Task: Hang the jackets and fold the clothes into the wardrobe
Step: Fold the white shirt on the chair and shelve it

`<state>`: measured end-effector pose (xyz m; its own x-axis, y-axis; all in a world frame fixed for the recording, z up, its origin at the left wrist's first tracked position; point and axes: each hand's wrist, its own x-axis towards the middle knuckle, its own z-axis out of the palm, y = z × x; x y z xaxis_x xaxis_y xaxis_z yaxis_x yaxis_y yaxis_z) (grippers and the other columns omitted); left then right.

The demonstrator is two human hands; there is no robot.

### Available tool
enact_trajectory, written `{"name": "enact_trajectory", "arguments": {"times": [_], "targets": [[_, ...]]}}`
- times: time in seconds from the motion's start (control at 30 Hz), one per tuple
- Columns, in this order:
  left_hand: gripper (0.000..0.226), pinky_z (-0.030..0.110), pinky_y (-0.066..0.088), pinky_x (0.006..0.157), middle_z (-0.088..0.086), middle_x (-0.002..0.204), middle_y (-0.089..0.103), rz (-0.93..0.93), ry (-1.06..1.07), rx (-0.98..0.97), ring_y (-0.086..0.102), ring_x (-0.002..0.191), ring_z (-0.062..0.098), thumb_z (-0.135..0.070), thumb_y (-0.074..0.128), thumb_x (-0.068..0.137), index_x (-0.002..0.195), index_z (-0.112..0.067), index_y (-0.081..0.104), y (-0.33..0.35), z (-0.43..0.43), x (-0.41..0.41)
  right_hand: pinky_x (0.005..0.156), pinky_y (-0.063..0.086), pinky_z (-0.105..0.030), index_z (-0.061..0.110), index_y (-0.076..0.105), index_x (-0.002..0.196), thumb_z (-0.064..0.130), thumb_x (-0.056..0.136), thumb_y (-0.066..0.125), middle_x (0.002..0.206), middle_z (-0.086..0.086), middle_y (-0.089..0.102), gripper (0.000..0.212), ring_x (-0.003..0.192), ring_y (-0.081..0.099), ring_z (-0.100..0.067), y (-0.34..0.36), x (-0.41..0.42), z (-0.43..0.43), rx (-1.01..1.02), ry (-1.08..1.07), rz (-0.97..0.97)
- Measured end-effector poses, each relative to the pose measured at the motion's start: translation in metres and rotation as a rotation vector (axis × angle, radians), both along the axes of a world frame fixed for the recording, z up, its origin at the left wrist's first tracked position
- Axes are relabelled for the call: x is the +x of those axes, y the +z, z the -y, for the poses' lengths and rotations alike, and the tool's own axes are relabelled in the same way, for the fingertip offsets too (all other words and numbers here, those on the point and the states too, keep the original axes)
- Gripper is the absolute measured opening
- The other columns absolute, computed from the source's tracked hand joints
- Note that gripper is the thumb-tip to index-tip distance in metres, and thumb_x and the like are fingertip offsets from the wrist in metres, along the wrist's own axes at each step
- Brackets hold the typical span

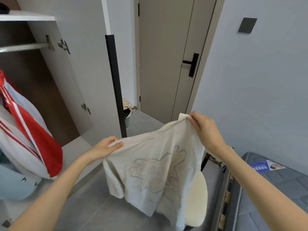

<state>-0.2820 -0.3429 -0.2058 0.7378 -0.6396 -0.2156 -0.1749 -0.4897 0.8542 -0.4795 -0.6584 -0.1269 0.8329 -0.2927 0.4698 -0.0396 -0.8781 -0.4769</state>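
A cream T-shirt (pixel 153 172) with a pale printed figure hangs spread between my hands, in front of me and above the floor. My left hand (pixel 105 150) pinches its left shoulder edge. Higher and to the right, my right hand (pixel 204 129) pinches the other shoulder edge. The shirt's lower part drapes over a cream chair (pixel 196 199). To the left stands the open wardrobe (pixel 55 77) with its hanging rail (pixel 25 47). A red and white jacket (pixel 28 134) hangs inside it, above a light blue garment (pixel 15 184).
The wardrobe door's black edge (pixel 116 87) stands just beyond the shirt. A laundry basket (pixel 127 117) sits behind it near a closed room door (pixel 166 55). A grey mattress (pixel 273 194) lies at the right. The floor is grey tile.
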Motion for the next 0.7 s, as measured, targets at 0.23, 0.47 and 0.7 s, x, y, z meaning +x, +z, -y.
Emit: {"name": "enact_trajectory", "arguments": {"times": [0.23, 0.47, 0.7], "targets": [[0.033, 0.032, 0.031, 0.06, 0.006, 0.076, 0.055, 0.414, 0.026, 0.095, 0.049, 0.069, 0.019, -0.041, 0.057, 0.092, 0.084, -0.01, 0.051, 0.019, -0.004, 0.01, 0.059, 0.042, -0.036, 0.014, 0.048, 0.082, 0.032, 0.101, 0.042, 0.069, 0.001, 0.052, 0.027, 0.067, 0.049, -0.02, 0.001, 0.007, 0.006, -0.07, -0.081, -0.002], [0.033, 0.035, 0.037, 0.07, 0.004, 0.092, 0.044, 0.876, 0.059, 0.442, 0.043, 0.085, 0.022, -0.04, 0.035, 0.101, 0.094, -0.01, 0.043, 0.046, 0.016, -0.001, 0.077, 0.042, -0.033, 0.018, 0.055, 0.088, 0.056, 0.07, 0.076, 0.081, 0.005, 0.062, 0.047, 0.08, 0.056, -0.016, -0.01, 0.017, 0.032, 0.112, -0.146, -0.297], [0.025, 0.036, 0.038, 0.066, 0.006, 0.083, 0.05, 0.498, 0.252, -0.03, 0.049, 0.076, 0.023, -0.03, 0.039, 0.102, 0.1, -0.006, 0.043, 0.048, 0.04, 0.012, 0.072, 0.023, -0.034, 0.016, 0.046, 0.082, 0.02, 0.082, 0.068, 0.078, 0.004, 0.053, 0.022, 0.08, 0.047, -0.024, -0.029, 0.059, 0.055, 0.015, -0.214, -0.168]]}}
